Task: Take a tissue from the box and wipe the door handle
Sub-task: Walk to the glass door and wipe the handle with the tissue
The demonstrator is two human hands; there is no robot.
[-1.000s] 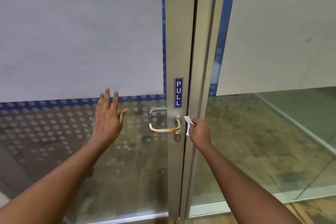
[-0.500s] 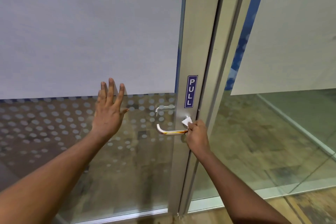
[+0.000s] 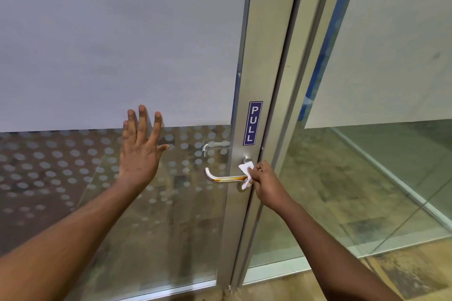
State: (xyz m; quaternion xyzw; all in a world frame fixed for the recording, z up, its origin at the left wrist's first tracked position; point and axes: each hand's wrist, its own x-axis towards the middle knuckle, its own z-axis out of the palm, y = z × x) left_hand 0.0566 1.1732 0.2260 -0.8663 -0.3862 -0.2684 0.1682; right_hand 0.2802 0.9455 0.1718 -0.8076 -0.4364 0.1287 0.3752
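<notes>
Frosted glass door (image 3: 122, 44) braced by the flat, spread left hand (image 3: 139, 154) (steadying); right hand (image 3: 265, 182) pinches the tissue (image 3: 245, 173) against the door handle (image 3: 220, 178).

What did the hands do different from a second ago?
The right hand brought the tissue from the door's edge onto the handle, at its pivot end. The left hand stayed flat and open on the glass. The orange smear remains on the handle.
</notes>
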